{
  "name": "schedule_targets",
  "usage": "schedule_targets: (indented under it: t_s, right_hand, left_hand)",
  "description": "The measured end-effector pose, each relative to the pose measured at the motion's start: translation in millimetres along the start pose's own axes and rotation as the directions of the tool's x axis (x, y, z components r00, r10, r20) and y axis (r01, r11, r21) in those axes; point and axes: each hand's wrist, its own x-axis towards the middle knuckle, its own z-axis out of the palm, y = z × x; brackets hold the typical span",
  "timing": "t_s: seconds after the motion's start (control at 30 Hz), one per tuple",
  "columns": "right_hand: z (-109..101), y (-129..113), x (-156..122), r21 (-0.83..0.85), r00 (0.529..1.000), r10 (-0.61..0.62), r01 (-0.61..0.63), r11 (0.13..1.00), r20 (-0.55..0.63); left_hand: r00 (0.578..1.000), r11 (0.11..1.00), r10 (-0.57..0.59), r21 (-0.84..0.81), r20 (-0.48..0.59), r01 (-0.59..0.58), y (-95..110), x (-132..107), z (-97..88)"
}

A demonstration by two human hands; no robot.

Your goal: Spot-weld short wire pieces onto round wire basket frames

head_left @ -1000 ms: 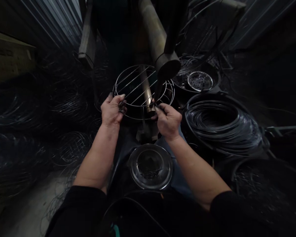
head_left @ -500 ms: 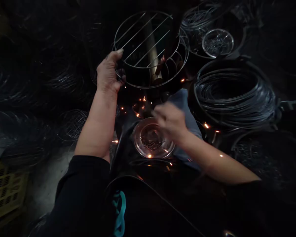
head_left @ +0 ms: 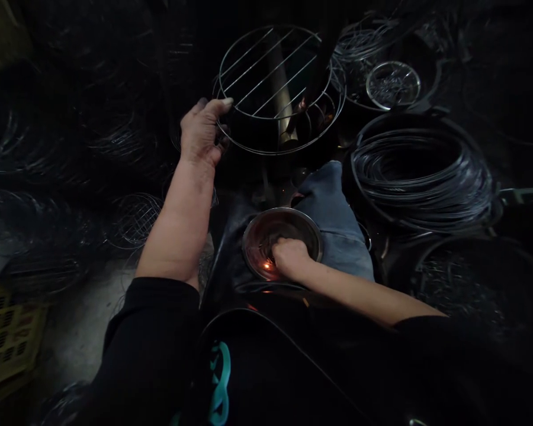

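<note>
My left hand (head_left: 203, 130) grips the near left edge of a round wire rack (head_left: 266, 112), thumb on the upper ring and fingers underneath. The rack has parallel cross wires and a second ring below. A dark rod with a coppery tip, a welding electrode (head_left: 302, 105), comes down at its right side. Down in a shiny metal bowl (head_left: 249, 242) on my lap is my right hand (head_left: 291, 257), its fingers bunched together. What the fingertips hold, if anything, is hidden. An orange spark (head_left: 267, 266) glows inside the bowl.
Right of the bowl stands a large wire coil (head_left: 426, 171) in a dark container. Behind it, a small clear bowl (head_left: 393, 86) holds short metal pieces. A denim-covered leg (head_left: 340, 219) lies beside the bowl. At lower left is a yellow plastic crate (head_left: 9, 337).
My right hand has gone down into the bowl from above its right rim. Most of the flying sparks have died out. The rack, still in my left hand, sits slightly further right in view.
</note>
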Motion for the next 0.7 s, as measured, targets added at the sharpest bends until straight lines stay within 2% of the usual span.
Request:
schedule_targets:
  t_s: [0.13, 0.2, 0.23, 0.27, 0.33, 0.37, 0.4, 0.43, 0.47, 0.5, 0.53, 0.57, 0.6, 0.63, 0.67, 0.7]
  right_hand:
    - [-13, 25, 2, 0.081, 0.998, 0.049, -0.045, 0.996, -0.048]
    - [-19, 36, 2, 0.283, 0.998, 0.059, -0.053, 0.958, -0.015]
    - [-22, 39, 2, 0.445, 0.997, 0.074, -0.077, 0.892, 0.023]
    - [-24, 41, 1, 0.617, 0.994, 0.089, -0.112, 0.779, 0.067]
    - [-27, 42, -1, 0.862, 0.985, 0.105, -0.174, 0.476, 0.140]
    - [-29, 43, -2, 0.917, 0.984, 0.113, -0.173, 0.360, 0.142]
    - [-31, 44, -4, 0.949, 0.986, 0.128, -0.143, 0.282, 0.111]
    - [-34, 46, -8, 0.965, 0.986, 0.160, -0.084, 0.248, 0.044]
    - [-36, 50, -11, 0.964, 0.975, 0.213, 0.006, 0.268, -0.065]
    - [-39, 56, -16, 0.933, 0.937, 0.277, 0.111, 0.342, -0.213]
    - [-41, 64, -21, 0.865, 0.865, 0.332, 0.201, 0.459, -0.377]
    - [-42, 72, -25, 0.770, 0.773, 0.357, 0.250, 0.588, -0.524]
    - [-41, 81, -28, 0.675, 0.691, 0.358, 0.255, 0.693, -0.628]
    - [-39, 90, -30, 0.616, 0.643, 0.355, 0.235, 0.752, -0.679]
    - [-35, 99, -31, 0.608, 0.640, 0.360, 0.216, 0.764, -0.679]
    - [-31, 106, -30, 0.641, 0.662, 0.376, 0.207, 0.739, -0.648]
  left_hand:
    - [1.000, 1.000, 0.021, -0.006, -0.001, -0.021, -8, -3, -7.7]
    - [1.000, 1.000, 0.016, -0.009, -0.003, -0.016, -15, -6, -12.0]
    - [1.000, 1.000, 0.010, -0.005, -0.003, -0.010, -17, -7, -14.1]
    - [1.000, 1.000, 0.006, 0.001, -0.002, -0.006, -20, -7, -15.9]
    - [1.000, 1.000, 0.012, 0.013, 0.010, -0.012, -21, -8, -18.3]
    - [0.999, 1.000, 0.024, 0.015, 0.021, -0.024, -20, -7, -18.7]
    - [0.999, 0.999, 0.038, 0.014, 0.032, -0.039, -19, -7, -18.4]
    - [0.998, 0.999, 0.051, 0.011, 0.041, -0.052, -16, -6, -17.7]
    - [0.997, 0.998, 0.060, 0.006, 0.044, -0.061, -13, -5, -16.7]
    - [0.997, 0.998, 0.064, 0.003, 0.046, -0.065, -10, -5, -15.4]
    - [0.997, 0.998, 0.065, -0.001, 0.047, -0.065, -7, -4, -14.0]
    - [0.997, 0.998, 0.064, -0.007, 0.046, -0.063, -4, -4, -12.7]
    - [0.997, 0.998, 0.060, -0.015, 0.044, -0.060, -3, -4, -11.5]
    - [0.998, 0.998, 0.054, -0.023, 0.041, -0.053, -2, -4, -10.3]
    - [0.998, 0.999, 0.046, -0.028, 0.036, -0.045, -2, -4, -9.3]
    - [0.999, 0.999, 0.038, -0.030, 0.031, -0.037, -2, -4, -8.3]
